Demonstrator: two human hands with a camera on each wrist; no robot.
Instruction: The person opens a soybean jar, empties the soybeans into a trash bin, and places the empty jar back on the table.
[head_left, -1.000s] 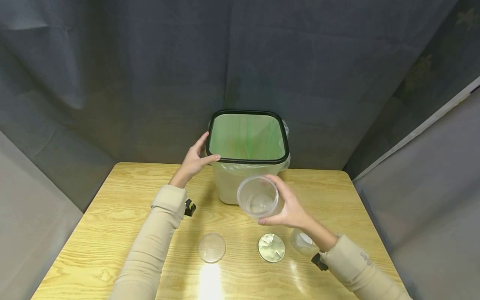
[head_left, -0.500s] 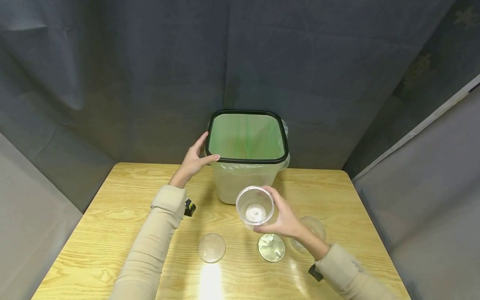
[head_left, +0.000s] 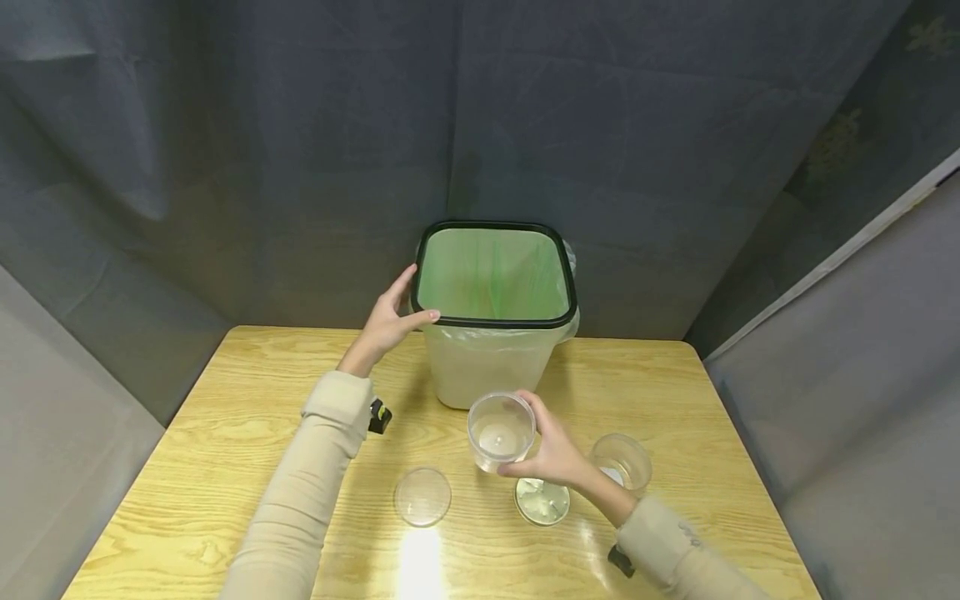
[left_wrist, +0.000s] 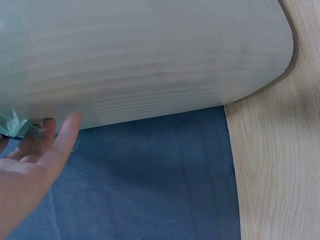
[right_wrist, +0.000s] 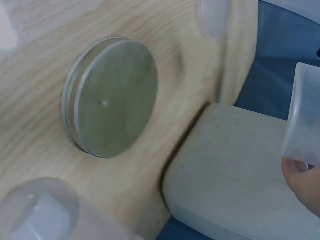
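My left hand rests at the front left corner of the waste bin's black rim. Its thumb lies on the rim and its long fingers reach along the side. In the left wrist view, extended fingers touch the pale bin wall. In front of the bin, my right hand grips a clear plastic tub by its side, mouth tilted up toward me. Part of that tub shows at the right wrist view's edge. Below this hand lies a round, shiny, metal-rimmed piece, partly covered by it.
A second clear tub stands right of my right hand, with something white inside. A clear round plastic piece is at the front, left of centre. The bin has a green-tinted liner. Dark curtain hangs behind the wooden table.
My right hand has come down and slightly left with the tub, away from the bin's rim, uncovering more of the second tub. The left hand has stayed on the bin.
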